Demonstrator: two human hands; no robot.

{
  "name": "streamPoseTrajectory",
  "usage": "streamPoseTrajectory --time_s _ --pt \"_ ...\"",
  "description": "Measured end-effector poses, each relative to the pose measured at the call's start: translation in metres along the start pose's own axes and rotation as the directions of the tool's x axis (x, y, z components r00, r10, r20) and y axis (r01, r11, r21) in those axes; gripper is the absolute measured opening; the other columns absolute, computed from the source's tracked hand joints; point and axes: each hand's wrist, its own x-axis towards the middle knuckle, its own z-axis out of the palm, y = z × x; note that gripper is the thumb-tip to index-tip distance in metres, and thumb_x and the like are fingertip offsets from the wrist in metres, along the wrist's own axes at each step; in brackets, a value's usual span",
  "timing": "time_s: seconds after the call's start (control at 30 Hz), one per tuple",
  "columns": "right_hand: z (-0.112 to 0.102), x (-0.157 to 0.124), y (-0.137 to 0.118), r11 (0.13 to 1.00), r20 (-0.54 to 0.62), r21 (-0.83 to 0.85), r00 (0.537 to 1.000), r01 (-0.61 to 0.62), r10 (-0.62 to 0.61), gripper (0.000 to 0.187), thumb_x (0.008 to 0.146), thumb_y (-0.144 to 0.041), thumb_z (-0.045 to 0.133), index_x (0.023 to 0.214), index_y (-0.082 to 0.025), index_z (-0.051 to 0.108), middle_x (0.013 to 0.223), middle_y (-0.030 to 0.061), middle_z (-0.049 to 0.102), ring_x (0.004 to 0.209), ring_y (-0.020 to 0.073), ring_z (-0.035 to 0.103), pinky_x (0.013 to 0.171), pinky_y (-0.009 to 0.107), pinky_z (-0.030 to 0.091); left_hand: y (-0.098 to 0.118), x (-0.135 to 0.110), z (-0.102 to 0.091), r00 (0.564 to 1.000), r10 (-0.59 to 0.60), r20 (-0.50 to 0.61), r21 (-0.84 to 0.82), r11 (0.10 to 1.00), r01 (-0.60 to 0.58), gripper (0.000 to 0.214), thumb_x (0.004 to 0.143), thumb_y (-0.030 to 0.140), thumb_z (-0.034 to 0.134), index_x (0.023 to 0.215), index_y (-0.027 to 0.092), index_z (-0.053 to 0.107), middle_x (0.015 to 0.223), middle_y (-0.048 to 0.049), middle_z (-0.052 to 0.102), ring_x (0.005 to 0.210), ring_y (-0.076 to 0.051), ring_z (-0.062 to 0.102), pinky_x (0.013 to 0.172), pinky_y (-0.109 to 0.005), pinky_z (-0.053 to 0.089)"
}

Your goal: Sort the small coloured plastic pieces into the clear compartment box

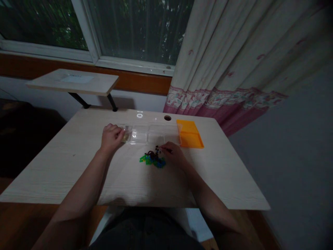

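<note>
A small heap of green, blue and dark plastic pieces (153,159) lies on the pale wooden table (78,166). My right hand (173,154) rests beside the heap's right edge, fingers pinched on a small dark piece. Behind the heap stands a clear plastic tray with several compartments (149,134). My left hand (111,137) is curled at the tray's left end, touching its leftmost compartment, which holds some yellowish pieces. What lies inside the curled fingers is hidden.
An orange lid (190,137) lies at the tray's right end. A cable hole (167,118) sits near the table's back edge. A smaller raised shelf (75,81) stands behind on the left, under the window. A curtain (234,69) hangs at the right.
</note>
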Motion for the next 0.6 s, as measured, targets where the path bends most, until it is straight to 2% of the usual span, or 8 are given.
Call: streamPoseTrajectory --time_s 0.03,0.07,0.1,0.17,0.2,0.27,0.37,0.6 --pt "0.000 0.000 0.001 1.000 0.019 0.006 1.000 0.003 -0.003 0.018 0.089 -0.023 0.059 0.099 -0.020 0.074 0.087 0.0045 0.067 0.077 0.0139 0.060 0.071 0.024 0.046 0.009 0.001 -0.002 0.996 0.077 0.053 -0.053 0.996 -0.074 0.037 0.093 0.041 0.051 0.064 0.018 0.055 0.065 -0.0029 0.053 0.072 -0.017 0.045 0.075 -0.032 0.035" --pt "0.001 0.000 0.002 1.000 0.038 0.012 0.999 0.005 -0.006 0.018 0.089 -0.024 0.059 0.099 -0.021 0.074 0.087 0.0042 0.067 0.077 0.0138 0.060 0.070 0.024 0.046 0.018 0.001 -0.002 0.973 0.185 0.140 -0.125 0.978 -0.168 0.036 0.091 0.043 0.053 0.065 0.018 0.055 0.067 -0.0028 0.054 0.073 -0.017 0.047 0.074 -0.031 0.035" --pt "0.001 0.000 0.002 1.000 0.056 0.017 0.998 0.007 -0.008 0.018 0.089 -0.024 0.059 0.100 -0.021 0.074 0.087 0.0038 0.067 0.077 0.0136 0.060 0.070 0.024 0.045 0.028 0.000 -0.002 0.928 0.283 0.244 -0.189 0.952 -0.241 0.037 0.091 0.046 0.054 0.067 0.018 0.055 0.069 -0.0028 0.056 0.075 -0.016 0.049 0.075 -0.030 0.036" --pt "0.002 0.000 0.004 1.000 0.077 0.017 0.997 0.007 -0.008 0.018 0.089 -0.023 0.059 0.100 -0.021 0.074 0.086 0.0037 0.067 0.077 0.0136 0.060 0.071 0.024 0.045 0.048 -0.004 0.000 0.793 0.438 0.423 -0.288 0.895 -0.341 0.041 0.088 0.055 0.056 0.068 0.019 0.056 0.071 -0.0020 0.058 0.075 -0.016 0.053 0.073 -0.028 0.037" --pt "0.002 0.000 0.004 1.000 0.085 0.011 0.996 0.006 -0.007 0.018 0.089 -0.023 0.059 0.099 -0.020 0.074 0.085 0.0038 0.067 0.077 0.0137 0.060 0.071 0.024 0.045 0.057 -0.007 0.001 0.746 0.451 0.489 -0.291 0.891 -0.348 0.043 0.085 0.060 0.058 0.071 0.019 0.056 0.071 -0.0016 0.059 0.074 -0.017 0.054 0.070 -0.028 0.037" --pt "0.003 0.001 0.004 1.000 0.099 -0.006 0.995 0.006 -0.006 0.018 0.090 -0.023 0.058 0.097 -0.020 0.074 0.085 0.0042 0.068 0.077 0.0143 0.060 0.072 0.024 0.045 0.068 -0.015 0.006 0.700 0.440 0.563 -0.263 0.898 -0.353 0.051 0.075 0.070 0.062 0.078 0.020 0.056 0.074 -0.0014 0.060 0.071 -0.018 0.056 0.065 -0.027 0.036" --pt "0.003 0.001 0.002 1.000 0.116 -0.017 0.993 0.009 -0.007 0.019 0.090 -0.024 0.057 0.096 -0.020 0.074 0.087 0.0049 0.069 0.079 0.0150 0.062 0.073 0.025 0.045 0.072 -0.027 0.013 0.674 0.437 0.596 -0.210 0.895 -0.394 0.056 0.074 0.074 0.059 0.086 0.020 0.056 0.078 -0.0031 0.062 0.072 -0.020 0.058 0.064 -0.028 0.037" --pt "0.009 0.002 0.009 0.997 0.098 -0.074 0.995 0.005 0.003 0.019 0.091 -0.029 0.058 0.097 -0.020 0.074 0.088 0.0042 0.070 0.082 0.0156 0.063 0.076 0.025 0.045 0.059 -0.037 0.025 0.654 0.519 0.550 -0.192 0.841 -0.505 0.046 0.093 0.060 0.042 0.105 0.019 0.059 0.089 -0.0080 0.064 0.082 -0.022 0.061 0.074 -0.032 0.043"
